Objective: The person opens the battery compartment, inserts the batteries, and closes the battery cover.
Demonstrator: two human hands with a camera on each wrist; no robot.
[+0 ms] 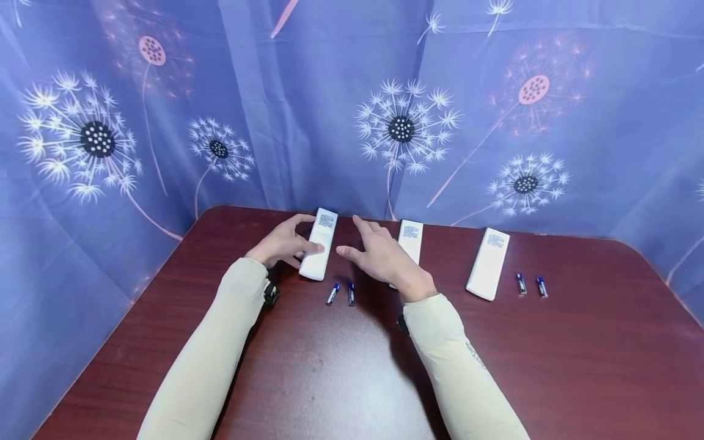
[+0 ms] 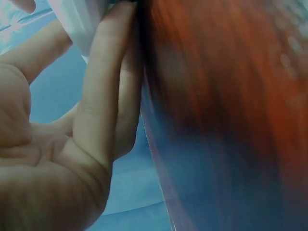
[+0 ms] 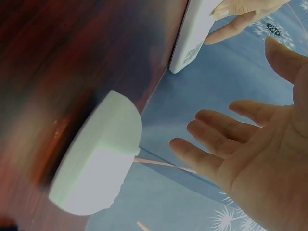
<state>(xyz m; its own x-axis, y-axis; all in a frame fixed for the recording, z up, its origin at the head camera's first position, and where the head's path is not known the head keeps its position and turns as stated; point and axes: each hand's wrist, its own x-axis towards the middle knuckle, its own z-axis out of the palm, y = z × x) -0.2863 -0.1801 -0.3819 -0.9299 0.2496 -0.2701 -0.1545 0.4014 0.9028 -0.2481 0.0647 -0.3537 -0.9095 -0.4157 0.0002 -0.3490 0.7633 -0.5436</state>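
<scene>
Three white remotes lie in a row on the dark red table (image 1: 341, 366). My left hand (image 1: 291, 241) grips the left remote (image 1: 319, 252), thumb on top and fingers along its far edge. The left wrist view shows that hand (image 2: 72, 144) against the remote (image 2: 79, 19). My right hand (image 1: 379, 253) hovers open with fingers spread between the left remote and the middle remote (image 1: 411, 237), partly covering the latter. In the right wrist view the open palm (image 3: 250, 144) is beside the middle remote (image 3: 96, 168), with the left remote (image 3: 192, 36) beyond. Two small batteries (image 1: 341, 294) lie in front of the hands.
The third remote (image 1: 488, 263) lies to the right with two more batteries (image 1: 530, 285) beside it. A blue dandelion-print curtain (image 1: 352, 110) hangs close behind and to the left of the table. The table's near half is bare wood.
</scene>
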